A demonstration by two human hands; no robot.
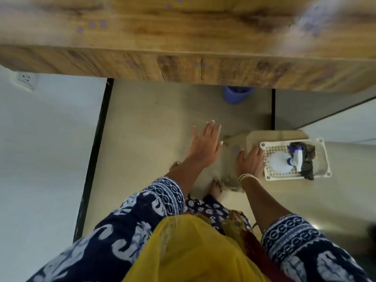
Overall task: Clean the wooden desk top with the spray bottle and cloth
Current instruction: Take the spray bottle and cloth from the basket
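A: Left hand (205, 146) flat in the air, fingers straight and spread, nothing held. Right hand (250, 162) low beside the basket (323, 157), fingers loosely bent toward its left rim; real grip or only touch, cannot tell. Thin gold bangles (248, 178) on that wrist.

B: And the basket?

A: White plastic, rectangular, grid bottom, down on the pale floor (154, 110). Inside, spray bottle (279, 162) lying on its side: round translucent white body to the left, blue-and-white trigger head to the right, long axis about left to right. Dark crumpled cloth (307, 159) just behind the head, touching.

B: Desk?

A: Wooden desk top (183, 37) across the upper part, brown grain, thick front edge, some small purple spots (92, 25). Well apart from bottle and cloth. Blue bucket (236, 95) partly hidden under.
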